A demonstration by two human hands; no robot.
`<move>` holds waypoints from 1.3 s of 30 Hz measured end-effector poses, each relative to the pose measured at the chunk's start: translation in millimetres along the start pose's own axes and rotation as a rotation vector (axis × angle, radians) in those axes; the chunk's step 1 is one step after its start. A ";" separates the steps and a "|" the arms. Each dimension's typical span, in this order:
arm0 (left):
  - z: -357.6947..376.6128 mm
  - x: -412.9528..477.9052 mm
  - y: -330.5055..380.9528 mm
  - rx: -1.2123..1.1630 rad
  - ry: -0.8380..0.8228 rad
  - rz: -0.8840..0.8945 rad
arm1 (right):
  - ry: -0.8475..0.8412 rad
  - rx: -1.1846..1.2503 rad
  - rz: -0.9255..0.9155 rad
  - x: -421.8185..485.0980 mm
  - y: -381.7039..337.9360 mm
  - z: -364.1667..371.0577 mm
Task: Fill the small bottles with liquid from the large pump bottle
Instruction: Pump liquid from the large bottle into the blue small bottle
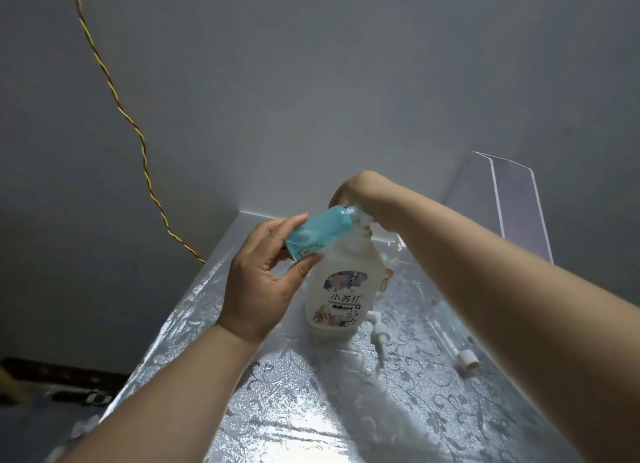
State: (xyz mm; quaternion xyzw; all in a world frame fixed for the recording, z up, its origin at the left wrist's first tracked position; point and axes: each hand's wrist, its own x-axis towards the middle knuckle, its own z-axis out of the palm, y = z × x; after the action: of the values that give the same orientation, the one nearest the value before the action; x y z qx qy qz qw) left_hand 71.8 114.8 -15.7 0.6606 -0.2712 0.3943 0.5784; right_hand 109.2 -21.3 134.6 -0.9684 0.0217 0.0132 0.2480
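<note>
As we look down from the head camera, we find the left hand raised above the table, its thumb and fingers wrapped round the base of a small blue bottle. That bottle is tipped over almost on its side, its neck pointing up and to the right, where it meets the top of the large pump bottle. The large pump bottle stands upright on the table, pale and translucent, with a flowered label facing us, and sits just below and behind the small one. The right hand is cupped over its top with the fingers curled down round the head, which they hide from us, so we cannot tell how the spout lies against the small bottle's mouth. The two hands are close together, nearly touching at the bottle necks. The table wears a silvery film with a flower pattern. Just right of the large bottle's foot lies a loose white pump on its side, and farther right a clear tube with a white cap, partly behind the right forearm. A clear plastic stand leans at the back right, and a twisted yellow-and-red cord runs down the grey wall to the table's left edge.
</note>
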 end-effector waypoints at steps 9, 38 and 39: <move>-0.8 0.4 -1.9 -0.073 -0.019 0.000 | 0.016 0.157 0.056 6.8 3.2 -0.1; -2.5 1.1 -1.5 -0.071 -0.044 -0.034 | 0.040 0.175 -0.011 9.5 13.6 7.2; -2.5 1.2 -0.9 -0.075 -0.046 -0.031 | 0.045 0.166 -0.022 7.6 12.8 5.5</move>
State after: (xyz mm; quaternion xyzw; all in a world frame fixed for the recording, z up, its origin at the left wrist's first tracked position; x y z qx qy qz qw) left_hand 72.6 117.5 -15.1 0.6514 -0.2887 0.3595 0.6026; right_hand 116.1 -30.1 123.4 -0.9448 0.0179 -0.0131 0.3269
